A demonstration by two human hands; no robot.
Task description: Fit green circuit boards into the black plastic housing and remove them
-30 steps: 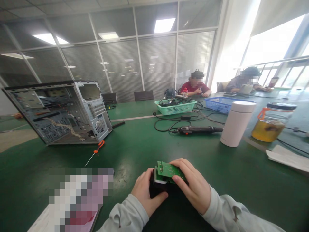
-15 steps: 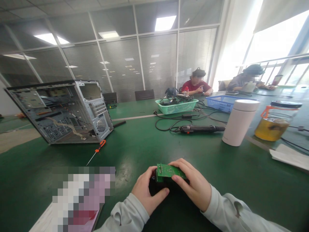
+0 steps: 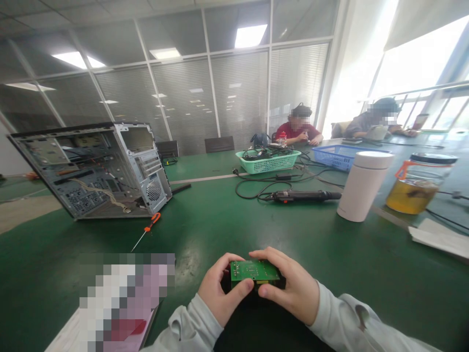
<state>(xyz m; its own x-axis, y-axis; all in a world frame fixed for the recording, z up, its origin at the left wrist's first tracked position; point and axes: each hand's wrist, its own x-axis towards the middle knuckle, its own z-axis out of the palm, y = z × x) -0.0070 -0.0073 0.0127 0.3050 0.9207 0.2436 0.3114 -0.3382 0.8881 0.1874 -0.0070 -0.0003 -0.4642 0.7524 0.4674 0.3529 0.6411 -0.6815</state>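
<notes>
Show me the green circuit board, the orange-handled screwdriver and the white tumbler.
green circuit board (image 3: 253, 270), head view, middle of its top face
orange-handled screwdriver (image 3: 151, 222), head view, on the orange handle
white tumbler (image 3: 362, 188), head view, middle of its side wall

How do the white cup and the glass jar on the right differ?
The white cup is opaque, tall and plain; the glass jar is see-through, squat and holds yellow liquid. The cup's top is white, the jar's lid black with an orange handle. Both stand upright on the green table.

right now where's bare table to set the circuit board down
Bare green table lies ahead of the hands, bordered by the orange-handled screwdriver, the black power tool and the white tumbler. Crowded: cables around the green basket.
</notes>
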